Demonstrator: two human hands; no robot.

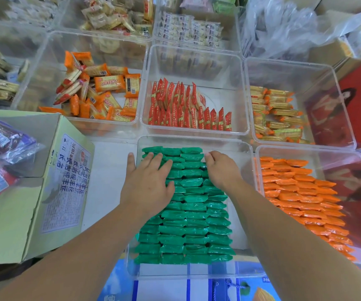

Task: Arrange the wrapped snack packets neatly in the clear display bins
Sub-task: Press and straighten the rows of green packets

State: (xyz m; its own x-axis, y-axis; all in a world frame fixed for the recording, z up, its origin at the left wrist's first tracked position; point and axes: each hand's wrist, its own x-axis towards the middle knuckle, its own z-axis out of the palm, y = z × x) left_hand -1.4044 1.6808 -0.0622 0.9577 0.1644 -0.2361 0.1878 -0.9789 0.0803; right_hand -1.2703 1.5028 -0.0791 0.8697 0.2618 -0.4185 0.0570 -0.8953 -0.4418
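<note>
In the head view, the task's things sat at lower centre of the frame: glossy green wrapped snack packets [194,216] stood on edge in three columns inside a clear, square plastic display bin [197,140], the rows running from the far wall toward the bottom of the frame, with a bare strip of floor at the near end and along the right side. The left hand [147,183] lay palm down on the left column near the far end, fingers straight and spread, pressing on the packets and gripping nothing; its little finger seemed to lie over or outside the left wall. The right hand [220,170] was set at the right edge of the rows, knuckles up and fingers bent down out of sight, so whether it pinched a packet or only pushed against the column could not be told. The step looked like squaring up the far rows, and to do it well the flat hand would best hold the packets down lightly while the other nudged the right column leftward until the seams lined up, with gentle pressure so the contents did not crack. The ragged right edge lower in the bin seemed to need the same push next. Just right of it, bright orange wrapped packets [301,192] lay in neat rows in another bin, a fair model for the spacing. Above centre, red foil packets [181,109] stood in ranks, and at upper left, orange-and-white cracker packets [101,92] lay in a loose heap.
</note>
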